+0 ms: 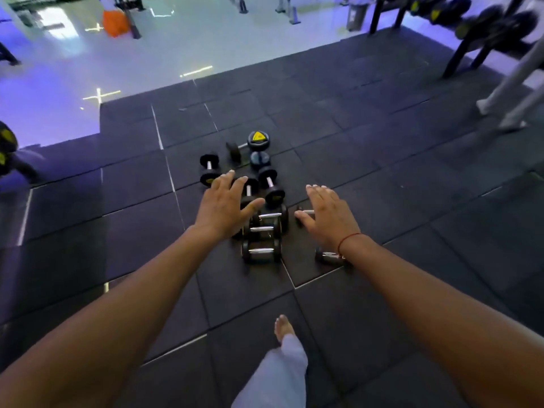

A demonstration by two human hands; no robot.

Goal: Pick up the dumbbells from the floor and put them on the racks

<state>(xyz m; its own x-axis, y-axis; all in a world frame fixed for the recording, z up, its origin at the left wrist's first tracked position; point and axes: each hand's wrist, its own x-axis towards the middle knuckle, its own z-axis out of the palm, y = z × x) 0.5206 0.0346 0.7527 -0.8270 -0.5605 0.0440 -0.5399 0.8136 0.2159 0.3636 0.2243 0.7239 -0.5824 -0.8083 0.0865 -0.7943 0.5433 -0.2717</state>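
A: Fingers? Straight and spread on left hand (pixel 225 205) and right hand (pixel 326 214), gripping nothing, above dumbbells (pixel 261 231) clustered on floor mats (pixel 382 178).

B: Surroundings? Rack (pixel 485 30) far right, well apart. Yellow dumbbell label (pixel 258 136) unreadable.

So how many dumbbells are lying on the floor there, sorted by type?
Round-headed dumbbells, farther group: 5
Dark dumbbells with crosswise chrome handles, nearer group: 5
Total: 10, as far as I can tell; a few are partly hidden behind the left hand and the right hand.
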